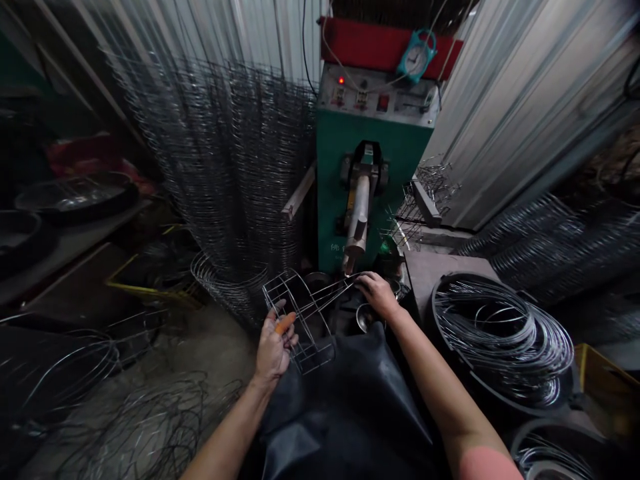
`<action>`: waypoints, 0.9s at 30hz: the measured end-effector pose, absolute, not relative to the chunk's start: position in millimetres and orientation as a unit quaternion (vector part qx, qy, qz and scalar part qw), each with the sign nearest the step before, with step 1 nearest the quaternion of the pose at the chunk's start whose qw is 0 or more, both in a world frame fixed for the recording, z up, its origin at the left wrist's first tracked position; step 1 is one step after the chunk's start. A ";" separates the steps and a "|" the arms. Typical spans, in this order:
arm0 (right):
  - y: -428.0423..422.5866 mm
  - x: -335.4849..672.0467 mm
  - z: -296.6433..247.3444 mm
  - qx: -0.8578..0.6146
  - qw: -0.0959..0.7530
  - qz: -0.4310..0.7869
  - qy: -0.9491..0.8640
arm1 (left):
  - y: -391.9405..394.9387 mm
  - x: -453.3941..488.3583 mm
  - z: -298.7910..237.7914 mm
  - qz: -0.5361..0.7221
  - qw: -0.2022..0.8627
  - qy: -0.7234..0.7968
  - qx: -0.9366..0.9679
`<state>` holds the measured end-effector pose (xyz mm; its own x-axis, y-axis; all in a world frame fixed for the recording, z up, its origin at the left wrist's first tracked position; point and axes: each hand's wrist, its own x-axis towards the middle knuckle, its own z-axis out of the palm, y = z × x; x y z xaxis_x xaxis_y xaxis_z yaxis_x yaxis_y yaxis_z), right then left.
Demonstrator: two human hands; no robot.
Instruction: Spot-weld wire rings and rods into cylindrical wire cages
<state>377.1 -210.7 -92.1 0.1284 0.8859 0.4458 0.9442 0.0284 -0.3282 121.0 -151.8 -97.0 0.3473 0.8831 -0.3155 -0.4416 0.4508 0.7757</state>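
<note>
1. Two hands occupied: left hand (273,348) grips wire basket (299,321) at its near frame; right hand (376,295) closes on its far rods.
2. Basket held in front of green spot welder (367,200), near its lower arm.

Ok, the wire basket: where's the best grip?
Probably the squared frame end of the wire basket, coming from the near left, where the left hand already is: its corners look stiffer than the long thin wires running to the right hand.

Head-worn camera looks forward and down at the hands (274,347).
</note>
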 end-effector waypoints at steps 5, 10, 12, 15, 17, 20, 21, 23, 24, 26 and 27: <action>-211.9 380.3 -90.0 -0.704 0.265 -0.065 -0.656 | -153.3 123.0 -92.4 0.430 0.765 0.374 0.298; -199.0 384.1 -84.3 -0.716 0.251 -0.093 -0.644 | -144.1 132.8 -90.5 0.438 0.764 0.378 0.284; -193.0 384.9 -81.4 -0.717 0.252 -0.101 -0.643 | -138.5 136.2 -91.2 0.446 0.764 0.367 0.290; -186.5 385.8 -78.4 -0.722 0.249 -0.098 -0.638 | -132.2 139.1 -92.4 0.453 0.758 0.360 0.300; -183.5 386.4 -77.1 -0.727 0.249 -0.095 -0.632 | -130.3 139.4 -92.7 0.455 0.756 0.362 0.302; -180.6 386.8 -75.5 -0.729 0.252 -0.089 -0.630 | -129.5 139.1 -91.4 0.450 0.755 0.369 0.302; -180.6 386.3 -75.3 -0.729 0.257 -0.085 -0.628 | -129.0 139.2 -90.6 0.446 0.757 0.373 0.299; -184.8 383.0 -76.5 -0.730 0.285 -0.076 -0.616 | -126.9 139.8 -88.3 0.437 0.762 0.379 0.289; -190.0 379.7 -78.4 -0.730 0.309 -0.070 -0.605 | -125.3 140.3 -87.0 0.434 0.765 0.380 0.285; -208.7 368.8 -85.8 -0.730 0.368 -0.051 -0.574 | -121.7 141.0 -84.3 0.427 0.773 0.378 0.278; -222.2 361.0 -90.9 -0.730 0.396 -0.029 -0.556 | -120.4 141.0 -83.1 0.422 0.777 0.378 0.275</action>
